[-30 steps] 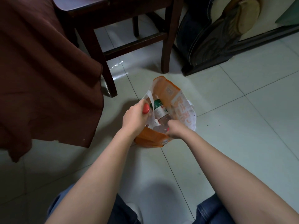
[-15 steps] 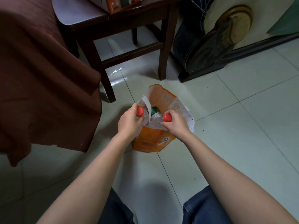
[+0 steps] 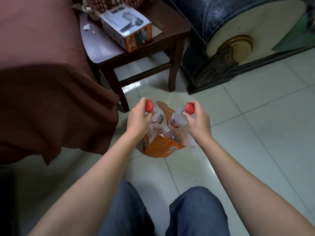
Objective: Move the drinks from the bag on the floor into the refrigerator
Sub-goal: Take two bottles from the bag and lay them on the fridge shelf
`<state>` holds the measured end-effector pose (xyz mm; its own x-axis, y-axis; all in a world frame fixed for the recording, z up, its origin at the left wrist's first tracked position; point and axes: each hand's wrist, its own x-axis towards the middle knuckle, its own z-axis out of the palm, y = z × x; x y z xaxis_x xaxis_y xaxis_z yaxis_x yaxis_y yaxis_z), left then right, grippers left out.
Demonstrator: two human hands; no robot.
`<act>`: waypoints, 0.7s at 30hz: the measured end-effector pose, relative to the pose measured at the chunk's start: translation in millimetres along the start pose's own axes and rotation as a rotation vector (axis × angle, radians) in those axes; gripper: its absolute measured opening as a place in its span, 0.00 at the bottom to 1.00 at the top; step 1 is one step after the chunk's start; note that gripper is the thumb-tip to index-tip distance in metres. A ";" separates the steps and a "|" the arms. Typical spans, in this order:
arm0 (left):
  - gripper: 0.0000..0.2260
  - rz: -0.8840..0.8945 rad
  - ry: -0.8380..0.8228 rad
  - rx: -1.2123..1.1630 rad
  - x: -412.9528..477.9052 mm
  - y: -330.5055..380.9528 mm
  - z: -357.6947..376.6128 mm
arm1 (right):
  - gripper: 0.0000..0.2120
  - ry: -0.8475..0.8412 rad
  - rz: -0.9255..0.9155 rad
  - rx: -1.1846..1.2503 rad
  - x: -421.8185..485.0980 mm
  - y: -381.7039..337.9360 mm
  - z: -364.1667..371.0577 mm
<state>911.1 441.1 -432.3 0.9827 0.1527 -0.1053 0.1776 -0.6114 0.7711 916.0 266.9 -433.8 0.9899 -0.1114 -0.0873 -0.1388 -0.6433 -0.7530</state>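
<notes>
Though dim, tiled floor (image 3: 255,133) under bag (image 3: 160,148)

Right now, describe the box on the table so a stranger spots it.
Find the dark wooden table between the brown cloth and the sofa. The box lies on top: white with an orange end, unlike the small paper scraps beside it.

The left hand (image 3: 139,116) and right hand (image 3: 197,120) have risen from the mouth of the orange bag (image 3: 162,147). Each now grips a clear red-capped bottle by the neck, the left bottle (image 3: 156,116) and the right bottle (image 3: 179,120). The caps have spread toward 9 and 3 o'clock. A printed box (image 3: 127,28) has come into view at 12 o'clock.
</notes>
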 end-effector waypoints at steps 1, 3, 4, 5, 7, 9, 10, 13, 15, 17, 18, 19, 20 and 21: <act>0.12 0.000 -0.002 0.003 -3.8 15.1 -13.0 | 0.13 0.006 -0.009 0.001 -2.4 -15.8 -14.0; 0.12 -0.012 0.003 0.006 -13.3 45.8 -41.8 | 0.13 0.000 -0.031 0.005 -9.0 -50.6 -42.6; 0.12 -0.021 0.008 0.004 -17.9 59.2 -54.6 | 0.13 -0.006 -0.038 0.013 -12.3 -66.3 -54.7; 0.12 -0.033 0.012 0.002 -22.6 73.1 -68.5 | 0.13 -0.010 -0.044 0.023 -15.5 -82.9 -67.3; 0.11 -0.051 0.018 0.005 -34.1 106.1 -103.2 | 0.14 -0.021 -0.062 0.032 -24.5 -123.6 -98.5; 0.11 -0.058 0.033 0.024 -46.9 139.0 -137.1 | 0.14 -0.033 -0.085 0.035 -35.9 -162.7 -128.9; 0.10 -0.062 0.044 0.031 -53.8 154.8 -154.1 | 0.14 -0.042 -0.093 0.041 -42.1 -182.2 -144.2; 0.10 -0.070 0.087 0.027 -77.4 199.5 -201.0 | 0.16 -0.068 -0.111 0.069 -61.1 -235.3 -185.9; 0.11 -0.077 0.120 0.031 -96.1 223.0 -227.0 | 0.17 -0.097 -0.119 0.068 -75.3 -264.0 -209.4; 0.14 -0.086 0.156 0.025 -117.0 243.2 -248.3 | 0.16 -0.127 -0.158 0.051 -89.2 -287.7 -229.4; 0.16 -0.090 0.179 0.016 -128.4 252.1 -257.5 | 0.15 -0.141 -0.187 0.039 -96.3 -298.7 -238.1; 0.17 -0.096 0.206 0.011 -140.3 259.7 -266.1 | 0.14 -0.151 -0.221 0.026 -104.0 -308.9 -245.8; 0.16 -0.104 0.234 0.013 -152.5 266.4 -274.5 | 0.14 -0.158 -0.257 0.015 -111.8 -318.2 -252.1; 0.15 -0.118 0.265 0.016 -165.0 271.9 -282.9 | 0.14 -0.169 -0.291 0.009 -119.4 -326.8 -257.2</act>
<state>782.2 469.4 -27.6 0.9075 0.4193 -0.0244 0.2925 -0.5891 0.7533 836.0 295.6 -9.6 0.9788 0.2033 0.0258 0.1495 -0.6228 -0.7680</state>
